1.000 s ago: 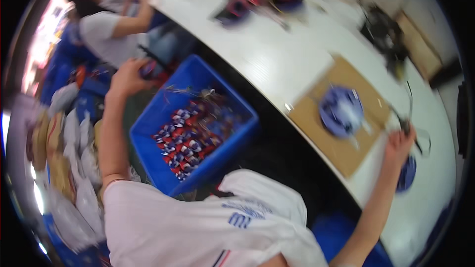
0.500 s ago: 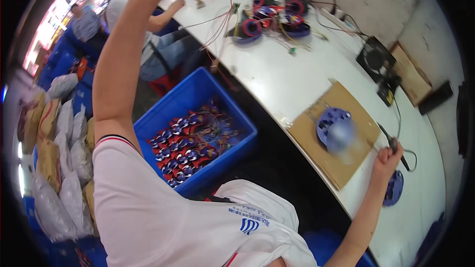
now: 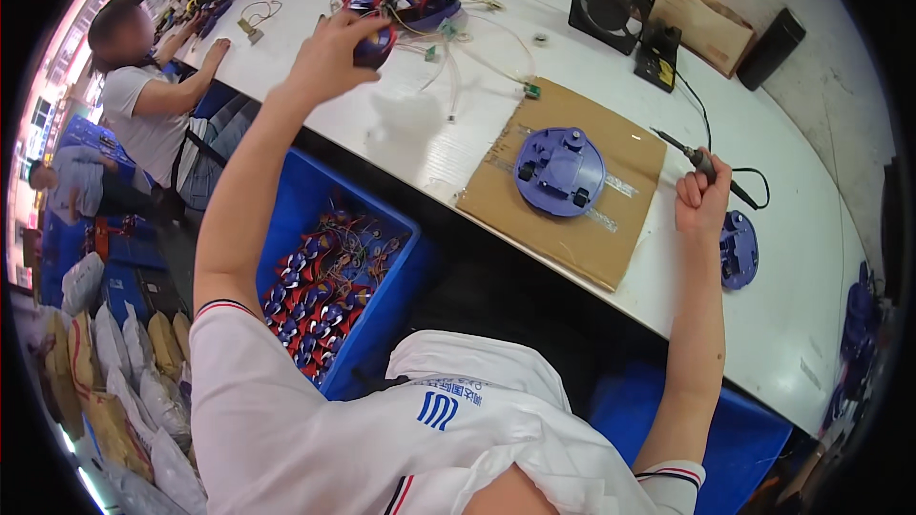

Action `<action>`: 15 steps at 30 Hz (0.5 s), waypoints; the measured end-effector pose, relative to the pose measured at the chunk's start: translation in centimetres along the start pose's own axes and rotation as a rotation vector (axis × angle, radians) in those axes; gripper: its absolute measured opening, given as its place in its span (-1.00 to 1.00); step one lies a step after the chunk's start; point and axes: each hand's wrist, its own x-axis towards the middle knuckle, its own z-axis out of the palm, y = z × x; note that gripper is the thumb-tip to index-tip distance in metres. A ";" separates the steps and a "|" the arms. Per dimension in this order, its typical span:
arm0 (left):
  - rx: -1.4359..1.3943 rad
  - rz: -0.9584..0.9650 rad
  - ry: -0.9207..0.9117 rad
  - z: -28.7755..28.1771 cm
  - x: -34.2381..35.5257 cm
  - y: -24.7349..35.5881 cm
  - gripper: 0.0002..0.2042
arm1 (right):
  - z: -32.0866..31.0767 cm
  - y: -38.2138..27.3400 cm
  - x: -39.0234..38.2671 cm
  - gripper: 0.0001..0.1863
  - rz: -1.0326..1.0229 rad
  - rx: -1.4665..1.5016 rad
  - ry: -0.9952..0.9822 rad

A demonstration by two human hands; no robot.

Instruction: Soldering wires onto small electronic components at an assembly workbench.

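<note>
My left hand [image 3: 329, 57] is raised over the far left part of the white table, its fingers curled round a dark blue and red rounded plastic shell [image 3: 378, 48]. Thin wires with small green circuit boards [image 3: 531, 91] lie just beyond and to the right of it. My right hand [image 3: 701, 195] grips a soldering iron [image 3: 699, 159], whose tip points up and left. Between the hands, a round purple-blue plastic base [image 3: 560, 172] with black parts and small posts rests on a cardboard sheet [image 3: 611, 257]. Another purple-blue plastic part [image 3: 739, 250] lies beside my right wrist.
More coloured shells [image 3: 425, 5] are heaped at the back. A black fan [image 3: 611, 8] and a soldering stand [image 3: 658, 57] stand near the wall. Left below the table edge is a blue crate [image 3: 382, 229] of red and blue pieces. A co-worker [image 3: 143, 86] sits at the far left.
My left hand has come down from the top of the view and now holds a shell near the heap. The base on the cardboard shows more sharply. My view has turned.
</note>
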 end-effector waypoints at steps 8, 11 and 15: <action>0.081 0.023 0.148 5.0 -1.2 3.0 -0.51 | 0.9 -0.3 -0.7 -0.78 -0.038 -0.036 0.037; -0.173 0.234 0.218 7.0 2.2 7.0 -0.69 | 1.5 -0.1 -1.3 -0.78 -0.052 -0.078 0.046; -0.208 0.550 0.222 11.2 7.4 10.0 -0.87 | 2.0 0.1 -2.0 -0.78 -0.081 -0.124 0.034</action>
